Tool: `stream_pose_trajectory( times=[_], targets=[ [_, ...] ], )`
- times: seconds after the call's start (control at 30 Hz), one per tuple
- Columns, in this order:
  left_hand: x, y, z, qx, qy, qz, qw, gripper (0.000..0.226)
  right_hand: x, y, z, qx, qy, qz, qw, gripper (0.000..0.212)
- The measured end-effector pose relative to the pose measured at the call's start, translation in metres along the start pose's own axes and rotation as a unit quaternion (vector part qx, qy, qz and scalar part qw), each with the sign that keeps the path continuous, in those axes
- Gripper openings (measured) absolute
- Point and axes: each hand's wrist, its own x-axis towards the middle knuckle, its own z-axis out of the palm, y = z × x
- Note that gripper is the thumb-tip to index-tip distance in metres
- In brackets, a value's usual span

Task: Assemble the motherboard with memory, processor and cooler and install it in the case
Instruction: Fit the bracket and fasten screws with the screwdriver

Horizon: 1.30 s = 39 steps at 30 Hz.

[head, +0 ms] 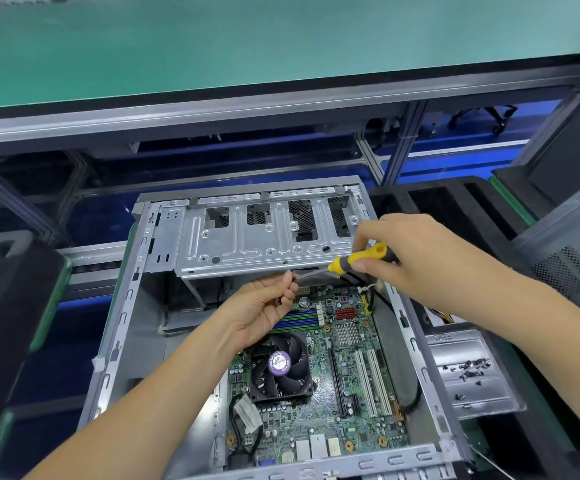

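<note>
The green motherboard (350, 368) lies inside the open grey metal case (122, 327). A black cooler fan (279, 367) with a purple centre label sits on the board, and memory sticks (299, 320) lie just beyond the fan. My right hand (416, 258) grips the yellow and black handle of a screwdriver (364, 258), whose shaft points left. My left hand (267, 306) pinches the tip end of the shaft, above the board's far edge. Whether a screw sits on the tip is hidden by my fingers.
A silver drive cage (254, 240) spans the far end of the case. A metal tray (468, 372) with several small dark screws lies to the right. Black foam blocks (1, 306) flank the case on both sides. A green-topped bench (247, 50) stands beyond.
</note>
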Motion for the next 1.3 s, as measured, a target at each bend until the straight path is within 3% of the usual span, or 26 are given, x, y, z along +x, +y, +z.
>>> stream_pose_trajectory(
  times=[0.13, 0.33, 0.6, 0.73, 0.8, 0.9, 1.0, 1.1, 1.3],
  targets=[
    [-0.001, -0.001, 0.001, -0.006, -0.005, -0.006, 1.000, 0.014, 0.000, -0.002, 0.002, 0.008, 0.022, -0.014, 1.000, 0.012],
    [-0.001, -0.004, 0.009, 0.026, -0.003, 0.016, 1.000, 0.013, -0.002, -0.002, 0.006, -0.007, 0.053, 0.006, 0.999, 0.036],
    [-0.002, -0.003, 0.004, 0.050, -0.033, 0.005, 0.998, 0.017, -0.004, 0.007, 0.000, 0.019, 0.052, 0.025, 0.998, 0.032],
    [-0.006, 0.005, -0.008, 0.152, -0.042, -0.024, 0.987, 0.047, -0.009, 0.015, -0.004, 0.014, 0.043, 0.032, 0.998, 0.028],
    [-0.008, 0.012, -0.010, 0.263, -0.009, -0.023, 0.964, 0.048, -0.010, 0.015, -0.001, -0.026, 0.025, 0.026, 0.999, 0.025],
    [-0.008, 0.015, -0.010, 0.458, 0.055, 0.007, 0.887, 0.035, -0.007, 0.011, 0.017, -0.114, -0.019, -0.004, 0.993, 0.025],
    [-0.003, 0.011, -0.010, 0.539, 0.027, 0.044, 0.841, 0.015, -0.001, 0.005, 0.042, -0.190, -0.055, -0.042, 0.979, 0.013],
    [0.000, 0.007, -0.008, 0.573, -0.019, 0.042, 0.818, 0.018, 0.003, 0.005, 0.058, -0.238, -0.061, -0.061, 0.967, 0.027],
    [0.006, 0.004, -0.009, 0.601, -0.030, 0.029, 0.798, 0.016, 0.010, 0.006, 0.070, -0.267, -0.045, -0.099, 0.958, 0.034]
  ],
)
